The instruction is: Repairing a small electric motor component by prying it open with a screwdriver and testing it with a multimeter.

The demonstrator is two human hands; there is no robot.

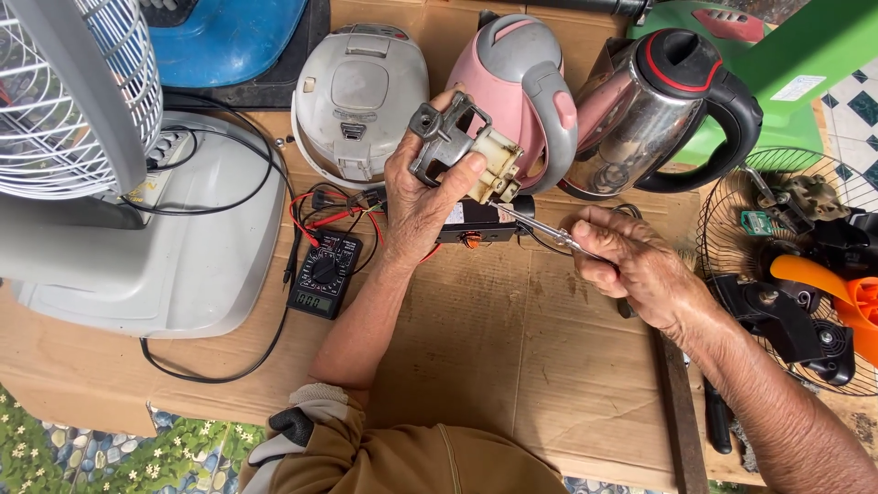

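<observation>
grey metal and cream plastic make the small motor part (464,151), which the left hand (422,197) lifts above the cardboard sheet (512,348), fingers clenched around its frame. the right hand (631,265) grips a thin screwdriver (535,226) with closed fingers, and the tip touches the cream side of the part. behind the part stand a pink kettle (526,82), a white rice cooker (359,96) and a steel kettle (654,114). a black multimeter (323,274) lies just beside the left wrist. a white fan (82,101) stands far left.
</observation>
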